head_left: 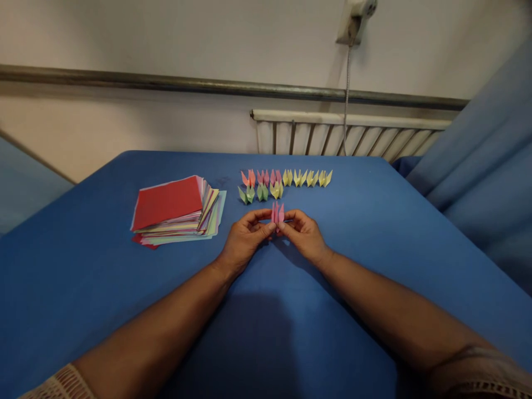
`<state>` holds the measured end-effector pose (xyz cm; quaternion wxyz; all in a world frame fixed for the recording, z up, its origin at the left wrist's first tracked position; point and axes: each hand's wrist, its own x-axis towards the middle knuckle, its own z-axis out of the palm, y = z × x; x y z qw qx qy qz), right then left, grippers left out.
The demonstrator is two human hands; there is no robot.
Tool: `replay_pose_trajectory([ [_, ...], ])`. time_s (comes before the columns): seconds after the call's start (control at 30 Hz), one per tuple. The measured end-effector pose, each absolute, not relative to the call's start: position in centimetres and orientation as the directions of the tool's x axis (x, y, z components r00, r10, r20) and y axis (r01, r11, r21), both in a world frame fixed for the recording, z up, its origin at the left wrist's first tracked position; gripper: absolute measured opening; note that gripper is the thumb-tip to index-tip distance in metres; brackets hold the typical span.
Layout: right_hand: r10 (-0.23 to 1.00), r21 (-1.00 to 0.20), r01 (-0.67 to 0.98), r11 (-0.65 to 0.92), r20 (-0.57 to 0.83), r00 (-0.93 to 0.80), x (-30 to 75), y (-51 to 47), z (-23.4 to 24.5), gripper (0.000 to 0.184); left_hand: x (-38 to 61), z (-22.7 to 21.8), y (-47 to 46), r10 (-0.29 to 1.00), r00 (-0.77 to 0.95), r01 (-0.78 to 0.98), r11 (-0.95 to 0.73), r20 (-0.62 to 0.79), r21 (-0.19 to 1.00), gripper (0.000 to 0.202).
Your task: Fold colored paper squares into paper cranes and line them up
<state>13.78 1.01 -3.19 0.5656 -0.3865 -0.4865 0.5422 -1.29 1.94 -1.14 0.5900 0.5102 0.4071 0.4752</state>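
Note:
Between my two hands, a little above the blue table, is a pink origami crane (277, 213) with its points upward. My left hand (249, 233) pinches its left side with thumb and fingers. From the other side, my right hand (305, 233) grips it the same way, both thumbs toward me. The crane's lower part is partly hidden by the thumbs. Just beyond my fingers stand finished-looking paper cranes in two rows: a yellow crane (276, 190), green cranes (262, 192), an orange-pink crane (248, 178), and several more in pink and yellow.
A thick, uneven stack of coloured paper (168, 204) with a red sheet on top lies left of my hands. The blue table (357, 233) ends at a wall with a radiator (316, 118) and a pipe (199, 84). A blue curtain (477, 144) hangs at the right.

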Motion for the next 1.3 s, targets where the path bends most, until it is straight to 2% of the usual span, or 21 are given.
replay_pose_trajectory([
  [0.17, 0.989, -0.962, -0.242, 0.128, 0.141, -0.038, 13.7, 1.2, -3.5, 0.032, -1.1, -1.1, 1.9, 0.979, 0.201, -0.149, 0.007, 0.023, 0.989, 0.038],
  [0.33, 0.985, -0.956, -0.246, 0.161, 0.171, -0.018, 13.8, 1.4, -3.8, 0.024, -1.1, -0.9, 2.0, 0.984, 0.17, -0.089, -0.037, 0.052, 0.995, 0.033],
  [0.47, 0.961, -0.962, -0.015, 0.273, 0.274, -0.026, 14.4, 1.5, -3.8, 0.014, -1.4, -0.9, 1.9, 0.978, 0.179, 0.024, -0.115, 0.109, 0.993, 0.022],
  [0.57, 0.933, -0.917, 0.171, 0.36, 0.356, -0.054, 14.8, 1.4, -3.5, 0.008, -1.5, -0.9, 1.7, 0.966, 0.202, 0.121, -0.186, 0.159, 0.975, 0.02],
  [0.8, 0.87, -0.805, 0.335, 0.49, 0.471, -0.142, 15.2, 1.1, -2.8, 0.005, -1.7, -1.3, 1.7, 0.938, 0.274, 0.237, -0.279, 0.212, 0.931, 0.014],
  [1.0, 0.88, -0.796, 0.38, 0.472, 0.449, -0.154, 15.2, 1.1, -3.1, 0.007, -2.0, -1.1, 2.1, 0.898, 0.278, 0.385, -0.429, 0.341, 0.817, 0.006],
  [1.17, 0.934, -0.882, 0.314, 0.351, 0.354, -0.049, 15.1, 2.0, -4.6, 0.002, -2.2, -2.0, 2.8, 0.949, 0.206, 0.325, -0.298, 0.24, 0.898, 0.014],
  [1.3, 0.964, -0.939, 0.22, 0.266, 0.253, -0.084, 15.0, 2.5, -5.6, 0.005, -2.2, -2.4, 3.1, 0.96, 0.193, 0.291, -0.254, 0.203, 0.922, 0.024],
])
